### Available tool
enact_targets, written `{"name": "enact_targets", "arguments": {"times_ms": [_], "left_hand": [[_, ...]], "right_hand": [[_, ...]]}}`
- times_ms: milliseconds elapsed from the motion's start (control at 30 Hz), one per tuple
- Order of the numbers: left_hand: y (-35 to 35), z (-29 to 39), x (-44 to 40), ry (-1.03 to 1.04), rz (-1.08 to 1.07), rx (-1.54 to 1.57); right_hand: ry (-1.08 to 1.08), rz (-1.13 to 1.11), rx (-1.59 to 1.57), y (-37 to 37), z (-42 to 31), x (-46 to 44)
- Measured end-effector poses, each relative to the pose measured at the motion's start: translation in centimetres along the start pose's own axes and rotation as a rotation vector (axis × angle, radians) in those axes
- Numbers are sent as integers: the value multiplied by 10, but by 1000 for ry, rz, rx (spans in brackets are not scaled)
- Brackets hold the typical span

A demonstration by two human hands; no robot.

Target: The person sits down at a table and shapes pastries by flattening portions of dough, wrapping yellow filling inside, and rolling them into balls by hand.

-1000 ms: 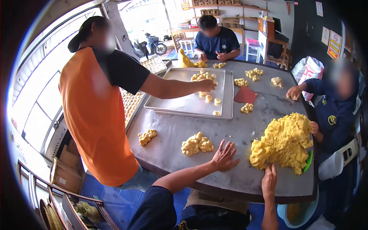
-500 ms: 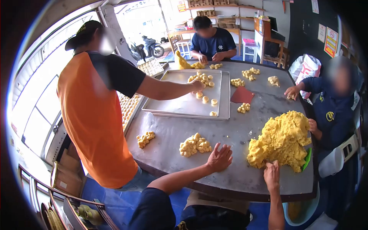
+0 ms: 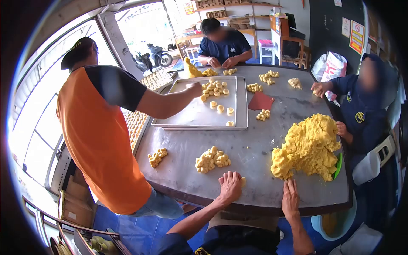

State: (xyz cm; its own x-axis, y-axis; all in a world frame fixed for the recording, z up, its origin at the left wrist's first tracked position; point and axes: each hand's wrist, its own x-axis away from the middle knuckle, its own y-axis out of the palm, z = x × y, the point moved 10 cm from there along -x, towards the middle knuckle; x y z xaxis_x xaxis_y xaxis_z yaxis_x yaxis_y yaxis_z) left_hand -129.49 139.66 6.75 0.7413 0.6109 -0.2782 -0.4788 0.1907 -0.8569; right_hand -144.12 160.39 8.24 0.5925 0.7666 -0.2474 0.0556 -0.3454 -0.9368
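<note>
While the left forearm angles in from the near edge, the left hand (image 3: 230,185) sits on the near part of the metal table (image 3: 182,146), knuckles up, fingers curled. A small dough piece (image 3: 243,181) shows at its right side, partly hidden; can't tell whether it is gripped or just touched. The right forearm rises from the near right, leaning slightly left. The right hand (image 3: 290,199) lies low at the table's near edge, back up, fingers fairly straight and close together, pointing to the far side. Its fingertips meet the near left edge of the big yellow dough mound (image 3: 311,146); can't tell if they pinch any.

Mound is on the right near part of the table, a green item (image 3: 338,165) partly under its right side. Dough cluster (image 3: 212,160) is left of the left hand and farther off; smaller cluster (image 3: 157,157) is farther left. Red sheet (image 3: 261,101) lies right of the tray (image 3: 187,114), which holds round pieces. Person in orange (image 3: 100,140), left, has one hand over the tray. Two others are at the far and right sides.
</note>
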Motion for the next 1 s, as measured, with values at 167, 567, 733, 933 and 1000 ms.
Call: {"name": "enact_targets", "arguments": {"times_ms": [167,567,733,933,1000], "left_hand": [[-4,-4,1,-317,-84,661],[18,45,-11,-289,-261,795],[37,36,-10,-94,-183,480],[45,35,-1,-49,-164,481],[33,37,-1,-128,-142,579]], "right_hand": [[24,-47,-187,-7,12,-6],[-63,150,-564,-44,-82,-33],[-138,101,-708,-22,-98,-36],[-61,97,-674,-12,-94,-37],[-175,131,-501,-27,-109,-36]]}}
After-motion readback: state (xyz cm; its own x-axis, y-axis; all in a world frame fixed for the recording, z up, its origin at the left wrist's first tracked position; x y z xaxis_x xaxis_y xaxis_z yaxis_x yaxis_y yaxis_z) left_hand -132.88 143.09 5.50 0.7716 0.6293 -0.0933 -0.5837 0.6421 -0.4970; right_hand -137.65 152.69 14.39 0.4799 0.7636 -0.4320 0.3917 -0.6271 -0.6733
